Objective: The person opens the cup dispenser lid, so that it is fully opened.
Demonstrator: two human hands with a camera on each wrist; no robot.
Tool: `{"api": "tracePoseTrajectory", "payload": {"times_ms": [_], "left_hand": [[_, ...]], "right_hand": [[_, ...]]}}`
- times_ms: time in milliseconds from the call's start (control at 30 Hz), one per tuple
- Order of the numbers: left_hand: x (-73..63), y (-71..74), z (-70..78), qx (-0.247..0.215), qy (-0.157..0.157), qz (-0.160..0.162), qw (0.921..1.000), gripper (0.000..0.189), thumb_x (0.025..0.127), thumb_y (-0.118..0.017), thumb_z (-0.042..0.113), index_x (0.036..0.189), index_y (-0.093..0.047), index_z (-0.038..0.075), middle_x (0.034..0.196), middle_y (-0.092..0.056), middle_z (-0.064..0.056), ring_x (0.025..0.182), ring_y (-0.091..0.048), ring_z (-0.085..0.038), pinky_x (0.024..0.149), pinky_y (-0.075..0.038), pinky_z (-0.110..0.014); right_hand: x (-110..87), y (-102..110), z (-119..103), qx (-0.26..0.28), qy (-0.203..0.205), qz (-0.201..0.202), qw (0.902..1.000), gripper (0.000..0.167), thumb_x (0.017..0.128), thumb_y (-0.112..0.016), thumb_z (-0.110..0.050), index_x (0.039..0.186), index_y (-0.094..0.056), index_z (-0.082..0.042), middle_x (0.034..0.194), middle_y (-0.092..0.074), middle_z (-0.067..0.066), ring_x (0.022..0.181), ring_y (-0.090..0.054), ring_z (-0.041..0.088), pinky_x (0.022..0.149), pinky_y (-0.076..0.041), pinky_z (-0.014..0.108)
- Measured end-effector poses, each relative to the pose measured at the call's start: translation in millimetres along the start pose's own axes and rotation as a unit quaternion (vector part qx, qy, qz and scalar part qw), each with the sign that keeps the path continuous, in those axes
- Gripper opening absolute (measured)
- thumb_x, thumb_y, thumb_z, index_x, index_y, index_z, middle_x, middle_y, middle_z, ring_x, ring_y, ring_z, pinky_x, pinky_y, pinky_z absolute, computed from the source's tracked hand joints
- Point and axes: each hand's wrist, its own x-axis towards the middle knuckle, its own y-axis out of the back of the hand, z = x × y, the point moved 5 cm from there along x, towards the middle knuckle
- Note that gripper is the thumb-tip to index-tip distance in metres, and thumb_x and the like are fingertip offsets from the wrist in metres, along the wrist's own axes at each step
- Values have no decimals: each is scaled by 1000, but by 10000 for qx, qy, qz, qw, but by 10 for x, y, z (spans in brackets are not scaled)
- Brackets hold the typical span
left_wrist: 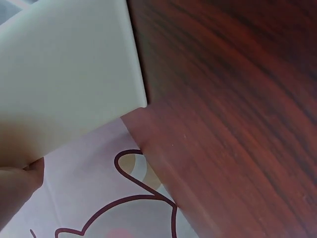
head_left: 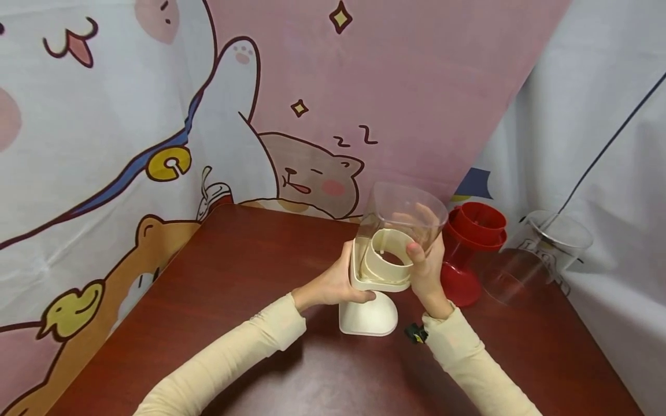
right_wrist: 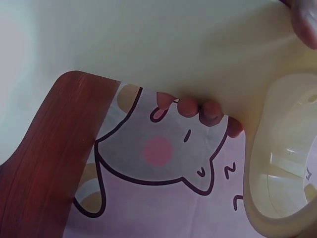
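Note:
A cream dispenser stand (head_left: 386, 276) with a round collar is held tilted above the table, its rounded foot (head_left: 369, 315) lower down. A clear container (head_left: 406, 202) rises from around the collar. My left hand (head_left: 338, 280) grips the stand from the left, thumb across its front below the upper tray. My right hand (head_left: 429, 268) holds the right side of the clear container, its fingers showing through the plastic. In the left wrist view, the cream stand (left_wrist: 69, 74) fills the upper left. Several fingertips (right_wrist: 210, 113) curl past the edge of the stand in the right wrist view.
A red dispenser stand (head_left: 460, 283) is upright to the right of my right hand. Beside it a clear cylinder (head_left: 541, 260) stands near the right wall. A small dark object (head_left: 415, 333) lies on the brown table (head_left: 250, 260). Printed cloth (head_left: 395, 86) hangs behind.

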Motion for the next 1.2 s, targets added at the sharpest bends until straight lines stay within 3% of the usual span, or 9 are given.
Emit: {"api": "tracePoseTrajectory", "payload": {"times_ms": [167, 333, 500, 1200], "left_hand": [[-9, -17, 8, -45, -51, -15, 10000, 108, 68, -85, 6, 148, -12, 16, 143, -44, -7, 124, -49, -15, 107, -39, -25], [7, -32, -2, -54, -104, -89, 9999, 109, 68, -84, 6, 148, -11, 17, 143, -42, -7, 125, -48, -16, 109, -38, -26], [38, -33, -9, 79, -135, -161, 9997, 109, 69, -85, 9, 148, -10, 16, 142, -41, -8, 124, -48, -15, 108, -38, -26], [-18, 18, -32, 198, 15, -33, 9998, 107, 70, -85, 12, 147, -11, 17, 141, -43, -6, 123, -49, -15, 105, -40, -26]], "right_hand": [[-26, 17, 0, -66, 130, 126, 9998, 78, 85, -73, -51, 141, -44, -4, 121, -68, 13, 105, -71, 22, 95, -54, 31], [-11, -4, -48, 86, 616, 55, 9980, 83, 83, -75, -51, 141, -42, -1, 121, -68, 18, 104, -71, 26, 93, -56, 33], [6, 5, -103, -281, 1088, 123, 9936, 95, 80, -77, -57, 139, -39, 7, 119, -68, 21, 104, -72, 27, 93, -55, 31], [51, -45, -30, -96, 384, 41, 9992, 82, 82, -77, -53, 139, -44, -4, 118, -69, 12, 102, -72, 21, 90, -56, 30]]}}
